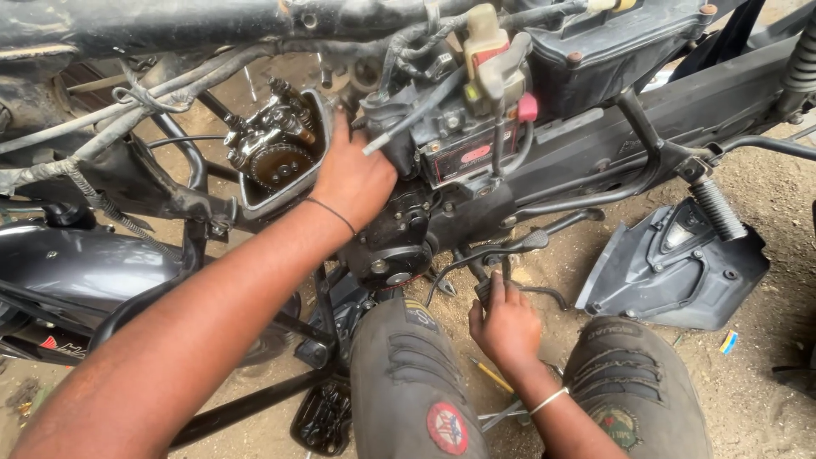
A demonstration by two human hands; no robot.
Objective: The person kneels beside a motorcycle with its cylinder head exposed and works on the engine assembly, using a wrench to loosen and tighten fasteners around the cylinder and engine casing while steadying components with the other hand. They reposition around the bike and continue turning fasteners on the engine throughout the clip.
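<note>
My left hand (pixel 353 178) rests flat against the motorcycle engine (pixel 399 229), right beside the opened cylinder head where a toothed cam sprocket (pixel 276 161) shows. It holds nothing that I can see. My right hand (pixel 506 323) is lower, between my knees, with its fingers curled around a dark footrest or lever (pixel 489 285) under the engine. A thin cord circles my left wrist and a metal bangle my right.
A black plastic side cover (pixel 671 263) lies on the dirt at right. A rear shock spring (pixel 714 208) stands above it. Wires and a battery (pixel 463 153) hang under the frame. A yellow-handled tool (pixel 493 376) and an oily tray (pixel 323 421) lie by my knees.
</note>
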